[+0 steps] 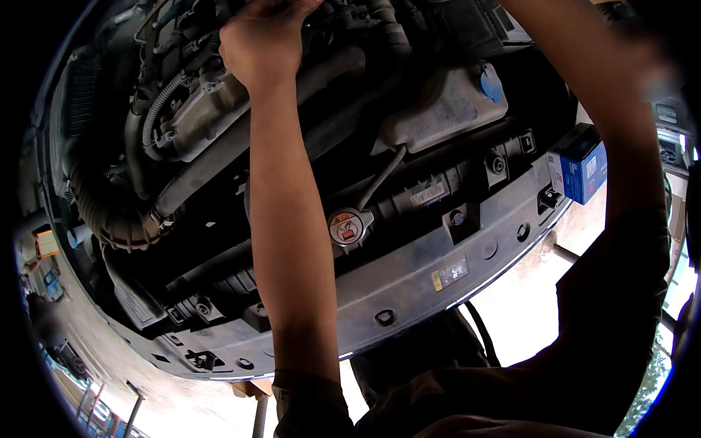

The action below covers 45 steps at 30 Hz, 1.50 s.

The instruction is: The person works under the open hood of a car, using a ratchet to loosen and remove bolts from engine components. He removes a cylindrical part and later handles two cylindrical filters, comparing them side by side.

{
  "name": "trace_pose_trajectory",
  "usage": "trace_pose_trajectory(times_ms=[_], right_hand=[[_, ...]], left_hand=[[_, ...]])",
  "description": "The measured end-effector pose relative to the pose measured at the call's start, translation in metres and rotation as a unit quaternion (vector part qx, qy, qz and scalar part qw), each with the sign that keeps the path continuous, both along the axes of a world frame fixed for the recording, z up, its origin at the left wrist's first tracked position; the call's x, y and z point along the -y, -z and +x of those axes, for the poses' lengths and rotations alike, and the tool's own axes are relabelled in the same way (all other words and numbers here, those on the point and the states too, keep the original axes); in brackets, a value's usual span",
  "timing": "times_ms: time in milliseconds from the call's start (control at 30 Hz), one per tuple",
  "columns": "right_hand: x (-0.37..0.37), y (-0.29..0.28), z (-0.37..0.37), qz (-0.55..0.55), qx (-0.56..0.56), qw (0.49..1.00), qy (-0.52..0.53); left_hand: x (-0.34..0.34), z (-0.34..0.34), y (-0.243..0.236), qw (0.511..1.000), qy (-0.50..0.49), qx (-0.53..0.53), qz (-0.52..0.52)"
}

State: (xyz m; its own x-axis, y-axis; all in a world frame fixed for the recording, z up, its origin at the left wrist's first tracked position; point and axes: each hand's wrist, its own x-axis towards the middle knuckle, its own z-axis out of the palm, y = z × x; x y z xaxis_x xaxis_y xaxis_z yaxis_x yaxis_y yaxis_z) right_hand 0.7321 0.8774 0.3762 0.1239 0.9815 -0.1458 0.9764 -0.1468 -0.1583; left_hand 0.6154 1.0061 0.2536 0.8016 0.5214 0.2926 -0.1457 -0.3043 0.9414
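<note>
The engine [201, 120] occupies 10 o'clock; the left hand [261, 45] is above its bay at 11 o'clock, fingers cropped, so their state cannot be determined. The right hand lies outside the view; its finger state cannot be determined. The radiator cap [346, 227] sits at centre, the blue-capped reservoir [453, 109] between 1 and 2 o'clock, the corrugated hose [91, 204] at 9 o'clock

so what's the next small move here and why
Probably look up slightly before shifting either arm: the left hand is cut off by the picture's top edge above the engine, so what it holds can't be told, and the right forearm runs past that edge, leaving the right hand out of view.
</note>
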Motion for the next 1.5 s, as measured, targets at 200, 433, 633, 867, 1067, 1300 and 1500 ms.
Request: trace_pose_trajectory(times_ms=[200,433,633,867,1067,1300,1500], right_hand=[[-0.003,-0.005,0.006,-0.124,0.071,0.989,0.035],[-0.006,0.03,-0.031,-0.044,-0.022,0.979,0.198],[-0.003,0.014,-0.048,-0.005,0.004,0.978,0.21],[0.0,0.005,0.011,-0.077,0.053,0.996,0.002],[-0.011,-0.015,-0.013,-0.161,0.047,0.984,0.058],[-0.035,0.032,-0.062,0.037,-0.164,0.904,0.394],[-0.045,0.054,-0.007,-0.048,-0.003,0.984,0.171]], left_hand=[[0.002,-0.006,-0.003,0.986,-0.057,-0.125,0.09],[-0.007,0.017,0.01,0.984,-0.049,-0.131,0.108],[-0.033,0.023,0.026,0.974,-0.025,-0.084,0.211],[-0.019,0.013,0.011,0.981,0.013,-0.148,0.126],[-0.015,0.007,0.002,0.971,-0.045,-0.178,0.152],[-0.016,0.006,0.013,0.948,-0.077,-0.061,0.304],[-0.009,0.0,-0.007,0.972,-0.049,-0.19,0.127]])
